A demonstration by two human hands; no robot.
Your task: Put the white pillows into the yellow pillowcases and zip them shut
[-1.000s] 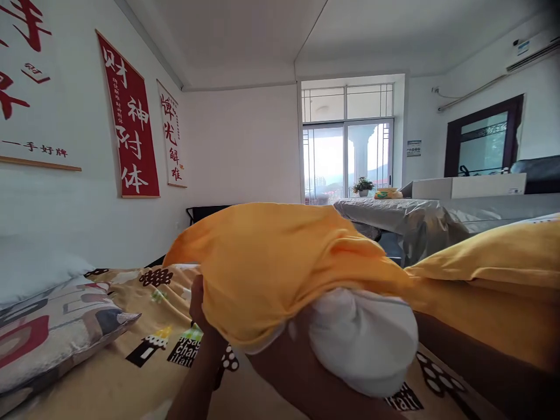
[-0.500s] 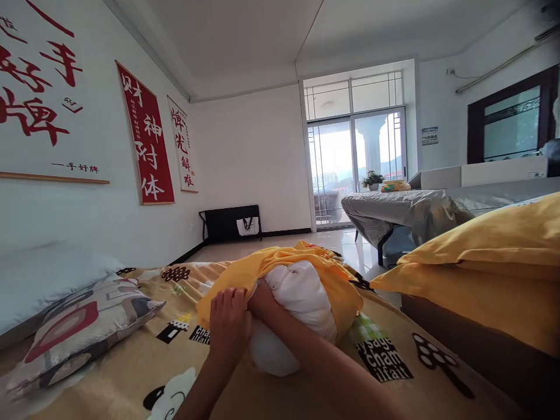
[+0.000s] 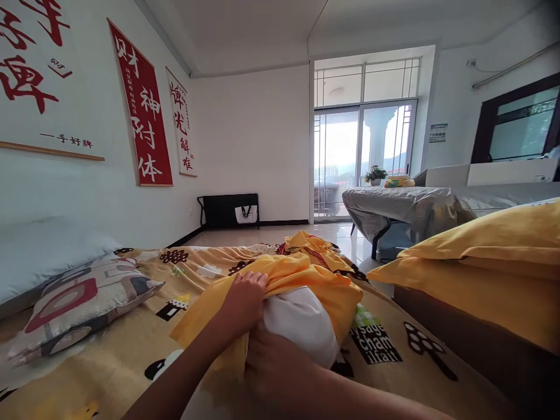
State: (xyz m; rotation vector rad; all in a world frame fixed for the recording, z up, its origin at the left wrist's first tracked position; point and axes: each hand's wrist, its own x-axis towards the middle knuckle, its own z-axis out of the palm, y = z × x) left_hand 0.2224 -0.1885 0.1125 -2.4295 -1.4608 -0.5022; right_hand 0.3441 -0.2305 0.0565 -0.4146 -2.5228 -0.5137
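Note:
A white pillow (image 3: 301, 324) lies on the patterned bedsheet (image 3: 131, 356), partly inside a yellow pillowcase (image 3: 306, 277). My left hand (image 3: 245, 300) is closed on the open edge of the yellow pillowcase, bunching the fabric above the pillow. My right hand (image 3: 271, 364) presses against the white pillow's near end from below; its fingers are mostly hidden by the pillow and the cloth.
A patterned cushion (image 3: 83, 300) and a white pillow (image 3: 44, 254) lie at the left by the wall. Two yellow pillows (image 3: 485, 256) are stacked at the right. Beyond stand a grey covered table (image 3: 406, 204), a black rack (image 3: 227, 210) and a glass balcony door.
The yellow pillowcase, raised high a second ago, has come down onto the bed over the white pillow. My left hand has shifted right and up along its edge.

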